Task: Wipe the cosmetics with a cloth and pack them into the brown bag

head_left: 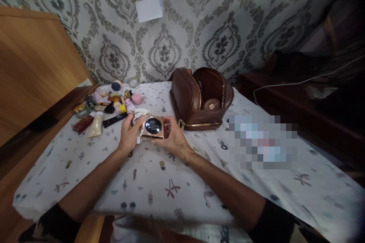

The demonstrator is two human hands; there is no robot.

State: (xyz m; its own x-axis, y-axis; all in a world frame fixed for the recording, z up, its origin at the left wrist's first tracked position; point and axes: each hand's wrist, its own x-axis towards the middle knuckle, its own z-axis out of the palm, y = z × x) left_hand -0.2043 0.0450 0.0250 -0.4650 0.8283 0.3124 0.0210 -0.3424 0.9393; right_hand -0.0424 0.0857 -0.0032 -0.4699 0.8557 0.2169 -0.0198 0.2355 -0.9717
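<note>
A gold box (152, 127) with a black oval label is held above the cloth. My right hand (175, 140) is closed round its right side and underside. At the box's left edge is my left hand (129, 133), its fingers closed round a white cloth or tissue (139, 136) that touches the box. Behind and to the right stands a brown leather bag (186, 98), unzipped at the top, its inside dark. Cosmetics lie to the left, among them a cream tube (96, 125), a black tube (115, 120) and a pink round jar (137, 98).
A white patterned cloth (148, 182) covers the table. Wooden furniture (37, 53) rises at the left. A blurred-out item (262, 142) lies right of the bag. Behind is a patterned wall with a paper (149, 9). A white cable (296, 83) runs at the right.
</note>
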